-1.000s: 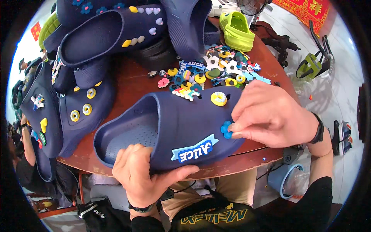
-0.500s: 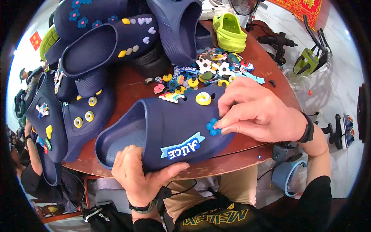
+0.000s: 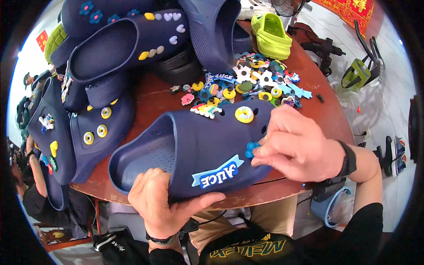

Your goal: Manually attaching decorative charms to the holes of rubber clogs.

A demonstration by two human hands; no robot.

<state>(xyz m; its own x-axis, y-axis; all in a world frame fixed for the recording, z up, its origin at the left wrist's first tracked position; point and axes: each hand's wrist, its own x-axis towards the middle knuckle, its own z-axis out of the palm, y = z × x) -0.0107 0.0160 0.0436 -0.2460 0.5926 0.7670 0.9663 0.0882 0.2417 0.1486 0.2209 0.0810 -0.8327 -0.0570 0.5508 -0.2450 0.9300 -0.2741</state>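
A large dark blue clog (image 3: pixel 194 132) lies on the table in front of me, its toe pointing right. My left hand (image 3: pixel 163 203) is closed round its near side by the opening, thumb stretched along the lower edge. My right hand (image 3: pixel 300 145) pinches a blue flower charm (image 3: pixel 250 149) at the toe between thumb and finger. How far the charm's stud sits in its hole is hidden. Also on the upper are a yellow ring-shaped charm (image 3: pixel 244 115), a multicoloured charm (image 3: pixel 206 111) at the far side, and a light-blue banner charm (image 3: pixel 216 174) on the near side.
Behind the clog lies a pile of mixed charms (image 3: pixel 247 81). Decorated dark clogs (image 3: pixel 104 57) are stacked at the back left, with a lime-green clog (image 3: pixel 271 37) at the far edge. Another person's arm (image 3: pixel 37 170) shows at far left. A blue bucket (image 3: pixel 329 207) stands below right.
The clog and both hands appear slightly farther right, as does much of the scene. My right hand has turned a little, uncovering a hole by the toe, still pinching the flower charm.
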